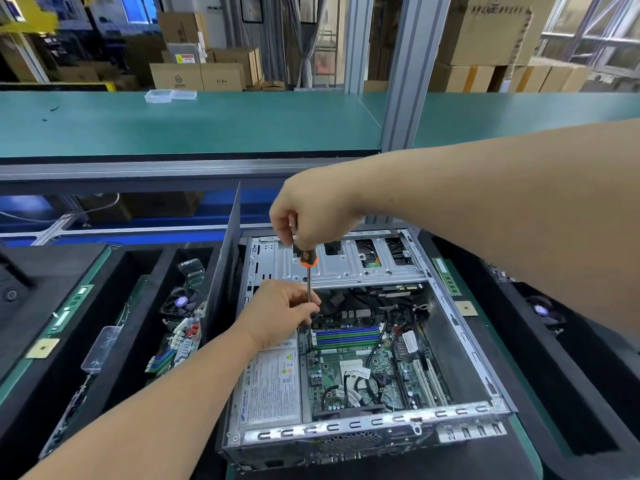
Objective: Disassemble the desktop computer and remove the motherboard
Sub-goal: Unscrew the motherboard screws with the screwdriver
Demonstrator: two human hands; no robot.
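An open desktop computer case [460,327] lies on its side in front of me. Inside it sits the green motherboard [377,372] with blue and green memory slots, beside the silver power supply [270,386]. My right hand [308,213] grips the orange and black handle of a screwdriver [308,268] from above. The shaft stands upright, its tip down at the board's left edge. My left hand [280,310] pinches the shaft low down. A silver drive cage [346,268] spans the case's far end.
The black side panel [225,271] stands upright left of the case. Black foam trays hold removed parts: a cooler fan [181,301], another board [173,348], memory sticks [446,277] and a CPU [465,309]. A green bench with a clear plastic box [169,96] lies beyond.
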